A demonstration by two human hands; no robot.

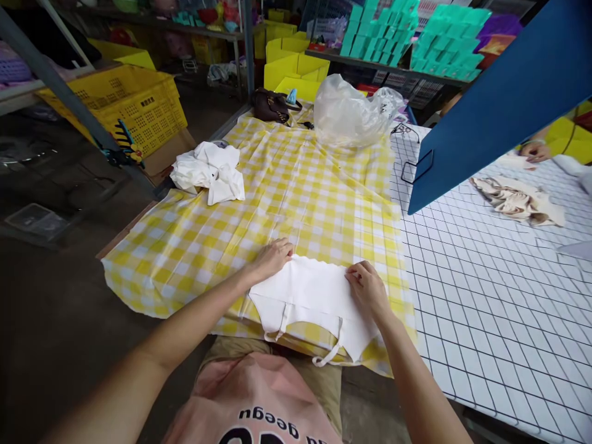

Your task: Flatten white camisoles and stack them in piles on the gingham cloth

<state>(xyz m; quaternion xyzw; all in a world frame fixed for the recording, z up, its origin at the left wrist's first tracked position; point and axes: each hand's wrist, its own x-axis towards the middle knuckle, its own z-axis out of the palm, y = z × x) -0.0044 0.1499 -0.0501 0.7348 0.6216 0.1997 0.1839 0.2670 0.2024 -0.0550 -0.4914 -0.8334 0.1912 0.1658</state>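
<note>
A white camisole (309, 290) lies flat near the front edge of the table, its scalloped hem away from me and its thin straps toward my body. At the hem's left end, my left hand (274, 256) has its fingers closed on the fabric. My right hand (368, 285) pinches the cloth near the hem's right end. One strap hangs over the table's front edge. A crumpled pile of white garments (210, 169) sits at the table's left side.
A yellow checked cloth (296, 185) covers the table. At its far end are a dark handbag (271, 106) and a clear plastic bag (349, 114). A blue panel (490, 111) divides off the white grid-patterned table (499, 296), where another person's hand (535, 150) and beige cloth (518, 200) show.
</note>
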